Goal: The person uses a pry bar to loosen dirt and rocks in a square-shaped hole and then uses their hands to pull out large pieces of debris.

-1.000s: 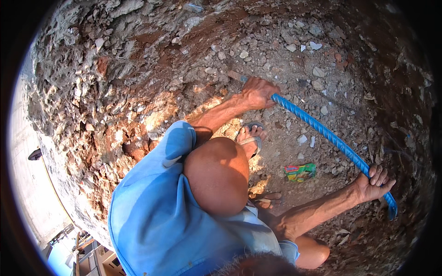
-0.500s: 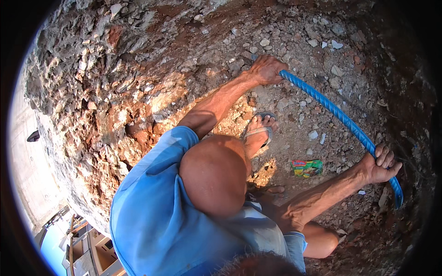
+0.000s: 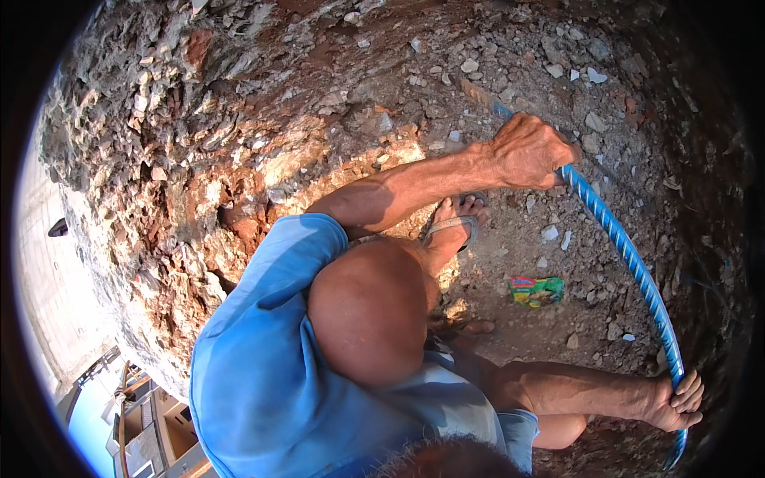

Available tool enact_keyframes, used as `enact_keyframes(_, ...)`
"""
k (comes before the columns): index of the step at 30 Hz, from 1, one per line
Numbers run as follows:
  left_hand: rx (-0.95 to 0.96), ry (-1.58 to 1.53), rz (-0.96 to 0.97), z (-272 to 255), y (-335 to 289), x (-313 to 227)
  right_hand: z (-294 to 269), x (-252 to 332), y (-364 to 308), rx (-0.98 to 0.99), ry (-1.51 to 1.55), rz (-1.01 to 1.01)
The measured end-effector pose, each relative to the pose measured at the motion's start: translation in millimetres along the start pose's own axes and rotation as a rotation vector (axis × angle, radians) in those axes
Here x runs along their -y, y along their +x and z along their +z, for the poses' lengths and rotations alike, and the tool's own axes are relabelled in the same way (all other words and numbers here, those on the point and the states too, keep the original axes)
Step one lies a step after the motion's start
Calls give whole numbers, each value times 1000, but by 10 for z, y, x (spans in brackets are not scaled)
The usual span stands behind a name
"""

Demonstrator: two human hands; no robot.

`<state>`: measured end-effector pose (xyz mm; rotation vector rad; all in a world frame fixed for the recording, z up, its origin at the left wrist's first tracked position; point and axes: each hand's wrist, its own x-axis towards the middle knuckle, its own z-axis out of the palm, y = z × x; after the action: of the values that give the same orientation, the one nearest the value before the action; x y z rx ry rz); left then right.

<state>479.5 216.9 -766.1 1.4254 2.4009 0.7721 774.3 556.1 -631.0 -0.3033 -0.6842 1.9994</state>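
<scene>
A long blue ribbed crowbar [image 3: 632,253] runs from the rubble toward the lower right, appearing bent in this wide view. My left hand [image 3: 532,151] is closed around its far part. Beyond that fist, a short blue stretch and a brownish, blurred tip reach the stony ground. My right hand [image 3: 676,401] grips the bar lower down, close to its near end, with the fingers wrapped round it. A short length of bar sticks out below the right hand.
A steep face of broken rock and soil [image 3: 191,135] rises on the left. My sandalled foot [image 3: 454,227] stands on gravel. A green and red plastic packet [image 3: 536,291] lies between my arms. Pale pavement [image 3: 60,279] and buildings [image 3: 155,426] show at far left.
Both hands have moved with the crowbar toward the lower right. The right hand is lower now. The bar's far end, previously hidden at the left hand, shows beyond it.
</scene>
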Motion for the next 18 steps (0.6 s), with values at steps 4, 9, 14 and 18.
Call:
enact_keyframes(4, 11, -5, -181, 130, -778, 1132, 326, -1933, -323, -252, -102, 219)
enact_keyframes(9, 86, 75, -321, 135, -951, 838, -114, -1685, -329, -224, -42, 238)
enact_keyframes(14, 68, 12, -242, -19, -634, 166, -228, -665, 17, -25, -33, 221)
enact_keyframes(18, 48, 60, -188, -89, -252, 375, -75, -521, 246, 53, 58, 149)
